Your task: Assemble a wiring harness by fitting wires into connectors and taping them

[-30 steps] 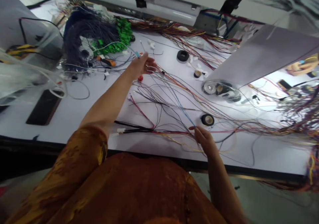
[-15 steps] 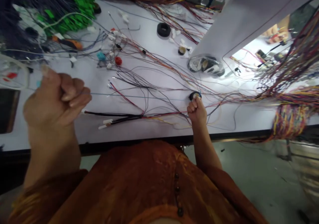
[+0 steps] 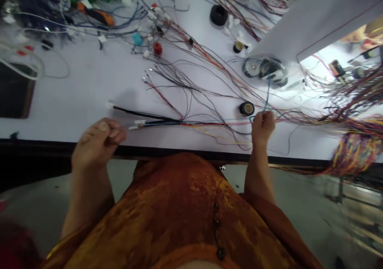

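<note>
My right hand (image 3: 263, 126) is closed around a blue wire (image 3: 267, 95), part of which sticks up above the fist. From there the blue wire runs left along a harness of black, red and yellow wires (image 3: 161, 121) that lies near the table's front edge. My left hand (image 3: 100, 141) is pinched at the left end of this harness, beside its white connectors (image 3: 139, 123). The blue wire leads towards these fingers, but its end in them is blurred. A roll of black tape (image 3: 247, 108) lies just behind my right hand.
Thin loose wires cross the mid-table. An orange-handled tool (image 3: 95, 14), a red piece (image 3: 157, 48) and a black ring (image 3: 218, 15) lie further back. A white post (image 3: 287, 25) rises at right, near a thick multicoloured wire bundle (image 3: 356, 151).
My left hand has come down and right, towards the harness's connectors. The blue wire, stretched between both hands before, now lies along the harness. The view has shifted.
</note>
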A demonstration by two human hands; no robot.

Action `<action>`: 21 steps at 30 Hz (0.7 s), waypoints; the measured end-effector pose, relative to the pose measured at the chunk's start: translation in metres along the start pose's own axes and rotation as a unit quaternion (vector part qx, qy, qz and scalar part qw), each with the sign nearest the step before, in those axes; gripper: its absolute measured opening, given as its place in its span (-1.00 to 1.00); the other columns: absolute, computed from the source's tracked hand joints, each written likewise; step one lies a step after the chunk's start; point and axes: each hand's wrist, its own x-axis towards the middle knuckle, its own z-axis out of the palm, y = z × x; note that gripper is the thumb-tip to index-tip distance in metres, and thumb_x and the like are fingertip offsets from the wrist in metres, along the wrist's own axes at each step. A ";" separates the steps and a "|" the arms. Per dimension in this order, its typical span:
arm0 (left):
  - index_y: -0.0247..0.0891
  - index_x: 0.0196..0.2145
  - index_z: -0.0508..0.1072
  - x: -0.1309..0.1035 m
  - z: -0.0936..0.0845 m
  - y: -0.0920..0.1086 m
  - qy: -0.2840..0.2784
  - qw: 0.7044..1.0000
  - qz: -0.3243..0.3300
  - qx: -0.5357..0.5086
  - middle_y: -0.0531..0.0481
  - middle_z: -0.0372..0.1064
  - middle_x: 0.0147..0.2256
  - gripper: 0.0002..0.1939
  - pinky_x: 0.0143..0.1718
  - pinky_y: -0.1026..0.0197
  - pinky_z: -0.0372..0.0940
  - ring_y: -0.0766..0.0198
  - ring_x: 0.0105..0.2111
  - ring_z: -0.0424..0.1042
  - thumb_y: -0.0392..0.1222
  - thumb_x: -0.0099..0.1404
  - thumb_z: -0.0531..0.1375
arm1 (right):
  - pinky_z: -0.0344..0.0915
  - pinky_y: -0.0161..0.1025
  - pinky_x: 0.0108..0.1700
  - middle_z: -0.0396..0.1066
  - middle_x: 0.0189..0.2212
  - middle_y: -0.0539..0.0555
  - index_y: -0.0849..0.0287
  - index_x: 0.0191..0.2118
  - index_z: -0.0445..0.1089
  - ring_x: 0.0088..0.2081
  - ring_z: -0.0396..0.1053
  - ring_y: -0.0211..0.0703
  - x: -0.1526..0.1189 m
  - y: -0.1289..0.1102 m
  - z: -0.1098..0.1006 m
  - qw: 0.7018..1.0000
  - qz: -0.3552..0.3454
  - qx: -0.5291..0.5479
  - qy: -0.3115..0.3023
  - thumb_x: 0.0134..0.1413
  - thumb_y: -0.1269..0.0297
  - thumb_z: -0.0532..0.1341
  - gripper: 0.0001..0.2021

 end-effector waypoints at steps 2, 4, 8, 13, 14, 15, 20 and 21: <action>-0.07 -0.36 0.56 -0.006 0.000 -0.008 -0.043 0.998 -0.034 0.009 0.08 0.13 -0.56 -0.74 -0.41 0.14 0.05 0.33 -0.50 0.13 0.13 0.15 0.41 | 0.23 -0.11 -0.21 0.17 -0.51 -0.04 0.06 -0.43 0.11 -0.40 0.16 -0.16 0.005 0.004 -0.004 0.992 -0.001 -0.126 -0.017 0.11 0.24 0.14 -0.83; -0.08 -0.30 0.55 -0.009 -0.002 -0.012 -0.066 0.996 -0.049 0.028 0.10 0.20 -0.55 -0.77 -0.38 0.13 0.11 0.31 -0.49 0.20 0.09 0.23 0.37 | 0.25 -0.07 -0.14 0.26 -0.46 0.01 0.10 -0.40 0.22 -0.35 0.21 -0.13 0.003 -0.007 -0.002 0.988 -0.028 -0.155 -0.006 0.08 0.28 0.18 -0.89; -0.13 -0.28 0.54 -0.007 -0.002 -0.013 -0.070 0.992 -0.003 0.102 0.12 0.32 -0.59 -0.80 -0.39 0.16 0.16 0.31 -0.52 0.29 0.04 0.29 0.31 | 0.28 -0.16 -0.16 0.41 -0.34 0.08 0.14 -0.30 0.41 -0.30 0.34 -0.15 -0.024 -0.073 0.027 0.982 -0.175 0.022 -0.072 0.25 0.22 0.11 -0.81; -0.21 -0.29 0.59 0.005 0.019 -0.009 -0.109 0.972 0.064 0.200 0.09 0.41 -0.56 -0.84 -0.28 0.20 0.27 0.33 -0.49 0.33 -0.09 0.28 0.28 | 0.26 -0.26 -0.28 0.32 -0.49 -0.06 0.12 -0.21 0.45 -0.43 0.27 -0.27 -0.045 -0.139 0.094 0.939 -0.183 0.144 -0.252 0.20 0.23 0.24 -0.89; -0.21 -0.29 0.59 0.009 0.024 -0.010 -0.109 0.969 0.079 0.208 0.08 0.42 -0.54 -0.85 -0.26 0.20 0.28 0.32 -0.47 0.35 -0.11 0.28 0.27 | 0.24 -0.29 -0.33 0.27 -0.51 -0.10 0.12 -0.20 0.41 -0.47 0.22 -0.31 -0.043 -0.142 0.106 0.947 -0.149 0.157 -0.238 0.16 0.24 0.27 -0.88; -0.21 -0.29 0.59 0.013 0.029 -0.012 -0.107 0.967 0.090 0.212 0.07 0.43 -0.53 -0.85 -0.24 0.21 0.29 0.30 -0.45 0.37 -0.12 0.29 0.26 | 0.20 -0.33 -0.40 0.24 -0.52 -0.12 0.11 -0.20 0.37 -0.51 0.18 -0.35 -0.040 -0.143 0.116 0.952 -0.107 0.175 -0.227 0.12 0.24 0.31 -0.84; -0.22 -0.31 0.57 0.039 0.045 -0.032 -0.065 0.977 0.072 0.188 0.03 0.46 -0.48 -0.91 -0.27 0.26 0.29 0.30 -0.43 0.39 -0.19 0.28 0.26 | -0.02 -0.39 -0.62 0.10 -0.59 -0.19 0.12 -0.34 0.26 -0.64 0.01 -0.44 -0.033 -0.137 0.134 0.892 0.062 0.275 -0.352 0.15 0.13 0.29 -0.77; -0.21 -0.29 0.56 0.043 0.046 -0.036 -0.060 0.981 0.061 0.174 0.04 0.45 -0.48 -0.93 -0.28 0.27 0.28 0.31 -0.43 0.40 -0.21 0.28 0.27 | -0.01 -0.39 -0.62 0.06 -0.61 -0.19 0.13 -0.37 0.25 -0.64 0.00 -0.45 -0.034 -0.139 0.132 0.892 0.055 0.285 -0.346 0.17 0.12 0.28 -0.75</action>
